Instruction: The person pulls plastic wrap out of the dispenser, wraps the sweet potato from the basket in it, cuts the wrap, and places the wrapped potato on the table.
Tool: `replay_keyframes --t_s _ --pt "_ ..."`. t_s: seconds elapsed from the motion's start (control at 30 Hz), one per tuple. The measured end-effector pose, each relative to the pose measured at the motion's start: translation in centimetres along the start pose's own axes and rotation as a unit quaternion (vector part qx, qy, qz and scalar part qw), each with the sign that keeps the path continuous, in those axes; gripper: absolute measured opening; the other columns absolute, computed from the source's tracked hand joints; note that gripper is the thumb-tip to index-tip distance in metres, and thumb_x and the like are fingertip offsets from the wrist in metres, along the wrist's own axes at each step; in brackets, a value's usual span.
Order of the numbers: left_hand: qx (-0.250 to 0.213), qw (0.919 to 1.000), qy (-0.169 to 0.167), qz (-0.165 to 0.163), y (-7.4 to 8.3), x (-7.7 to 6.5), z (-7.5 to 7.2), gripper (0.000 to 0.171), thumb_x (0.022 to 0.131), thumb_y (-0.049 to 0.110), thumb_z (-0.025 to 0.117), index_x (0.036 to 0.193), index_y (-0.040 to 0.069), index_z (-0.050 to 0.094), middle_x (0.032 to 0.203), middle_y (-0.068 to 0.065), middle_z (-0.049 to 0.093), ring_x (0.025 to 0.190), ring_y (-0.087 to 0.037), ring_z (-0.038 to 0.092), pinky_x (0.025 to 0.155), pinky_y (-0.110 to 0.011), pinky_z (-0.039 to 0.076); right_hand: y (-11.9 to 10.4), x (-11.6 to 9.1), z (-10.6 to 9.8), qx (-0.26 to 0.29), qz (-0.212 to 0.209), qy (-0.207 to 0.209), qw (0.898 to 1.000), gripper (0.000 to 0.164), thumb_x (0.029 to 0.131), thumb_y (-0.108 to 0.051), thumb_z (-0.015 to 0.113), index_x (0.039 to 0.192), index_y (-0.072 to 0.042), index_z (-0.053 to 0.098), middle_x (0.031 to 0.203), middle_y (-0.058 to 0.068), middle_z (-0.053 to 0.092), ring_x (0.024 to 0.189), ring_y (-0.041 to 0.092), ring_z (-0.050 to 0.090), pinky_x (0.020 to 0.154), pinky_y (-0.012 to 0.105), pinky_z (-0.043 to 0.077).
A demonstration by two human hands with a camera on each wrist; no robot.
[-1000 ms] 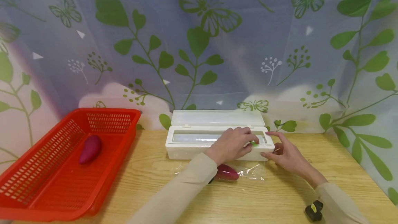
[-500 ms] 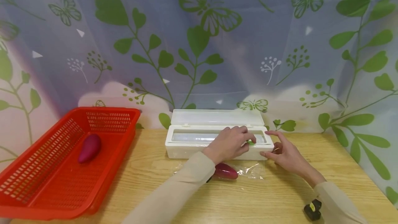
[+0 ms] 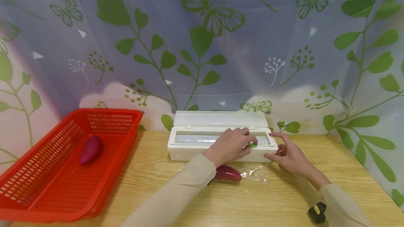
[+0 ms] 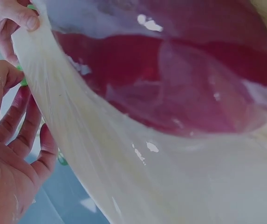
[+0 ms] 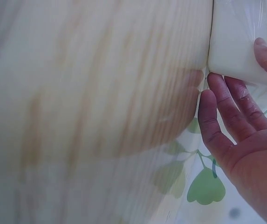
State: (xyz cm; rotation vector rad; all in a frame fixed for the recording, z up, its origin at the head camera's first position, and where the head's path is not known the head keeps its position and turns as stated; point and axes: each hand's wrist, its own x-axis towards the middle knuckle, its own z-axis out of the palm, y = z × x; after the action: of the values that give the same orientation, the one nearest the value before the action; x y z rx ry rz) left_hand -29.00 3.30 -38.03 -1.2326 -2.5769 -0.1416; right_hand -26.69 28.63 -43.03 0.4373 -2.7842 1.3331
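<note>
A white cling film dispenser (image 3: 186, 154) stands at the back of the table, its lid (image 3: 221, 118) raised and a film roll (image 3: 194, 139) inside. My left hand (image 3: 231, 145) is over its front edge, pinching a small green slider (image 4: 23, 82) between thumb and forefinger. At the dispenser's right end, my right hand (image 3: 288, 155) grips the corner, thumb in front and forefinger on top. Clear film (image 3: 256, 173) comes down the front onto the table, around a purple-red vegetable (image 3: 228, 173) tapered like a sweet potato. My left forearm partly hides it in the head view.
A red plastic basket (image 3: 104, 185) stands on the left with another purple-red vegetable (image 3: 91, 150) in it. Behind the table (image 3: 252, 206) hangs a leaf-and-butterfly patterned curtain (image 3: 151, 20). A small black device (image 3: 317, 213) is on the right wrist.
My left hand has slid slightly left along the dispenser's front edge, with the green slider. The right hand stays on the right end.
</note>
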Motion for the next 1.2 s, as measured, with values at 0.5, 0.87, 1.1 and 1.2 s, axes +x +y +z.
replay_keyframes --t_s 0.5,0.87,1.1,1.2 --pt "0.009 1.0 -0.002 0.0 -0.4 -0.7 -0.4 0.023 0.101 0.024 0.06 0.12 0.032 0.071 0.108 0.007 0.068 0.093 -0.01 0.066 0.076 -0.029 0.054 -0.1 0.0 0.0 0.0 0.001 0.001 1.0 0.075 0.092 -0.016 0.077 0.152 -0.012 0.033 0.091 0.015 0.07 0.074 0.016 0.064 0.056 0.026 0.048" --pt "0.009 0.9999 -0.003 -0.007 -1.1 -1.6 -0.8 0.022 0.1 0.024 0.062 0.118 0.031 0.071 0.104 0.006 0.068 0.088 -0.011 0.066 0.072 -0.029 0.053 -0.1 -0.1 -0.1 0.004 0.006 -0.005 1.0 0.077 0.093 -0.018 0.076 0.154 -0.013 0.03 0.094 0.017 0.07 0.076 0.02 0.068 0.057 0.027 0.05" --pt "0.001 0.9999 0.001 -0.012 -1.5 -2.1 -0.8 0.023 0.099 0.022 0.061 0.117 0.031 0.072 0.102 0.006 0.067 0.084 -0.01 0.064 0.07 -0.029 0.052 -0.3 -0.3 -0.2 0.022 0.015 -0.043 0.999 0.077 0.097 -0.019 0.071 0.156 -0.014 0.022 0.093 0.018 0.065 0.067 0.02 0.065 0.053 0.029 0.051" --pt "0.002 0.9999 0.002 -0.013 -1.7 -2.2 -0.7 0.023 0.099 0.022 0.061 0.117 0.031 0.072 0.102 0.006 0.067 0.085 -0.01 0.065 0.07 -0.029 0.052 -0.4 -0.3 -0.3 0.02 0.019 -0.047 0.999 0.077 0.097 -0.02 0.071 0.156 -0.015 0.021 0.091 0.017 0.064 0.063 0.019 0.064 0.051 0.03 0.051"
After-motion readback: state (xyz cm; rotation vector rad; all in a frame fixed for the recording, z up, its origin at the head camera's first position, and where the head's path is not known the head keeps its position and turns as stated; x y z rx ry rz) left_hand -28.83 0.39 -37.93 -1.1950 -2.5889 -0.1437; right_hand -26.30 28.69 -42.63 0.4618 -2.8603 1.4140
